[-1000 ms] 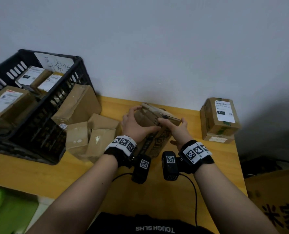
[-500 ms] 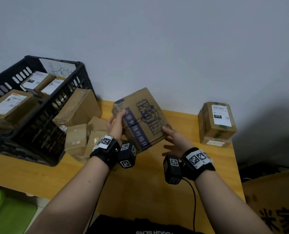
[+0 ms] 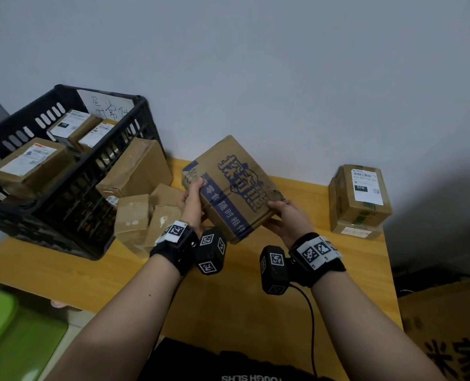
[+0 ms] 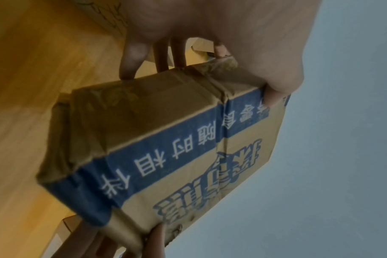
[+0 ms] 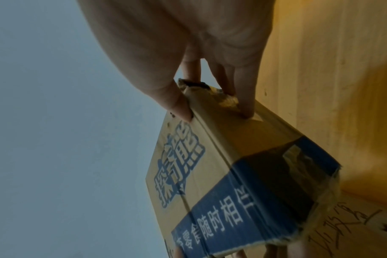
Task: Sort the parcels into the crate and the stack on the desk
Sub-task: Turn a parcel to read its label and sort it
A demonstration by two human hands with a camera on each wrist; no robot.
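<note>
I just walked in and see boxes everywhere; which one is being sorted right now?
Look above the middle of the wooden desk, between the black crate and the two-box stack. It is the box with the blue band, held up in both hands; the others are plain or white-labelled.

- The left hand hides the near left corner of the printed parcel; its fingers go out of sight beneath it
- The right hand covers the parcel's right end; its fingers are tucked underneath
- The crate is cut off at the left edge of the frame, lower centre left
- Labels on the stack, right of centre, are too small to read
- In the left wrist view the other hand runs off the bottom edge
- The parcel is cut by the bottom edge in the right wrist view
</note>
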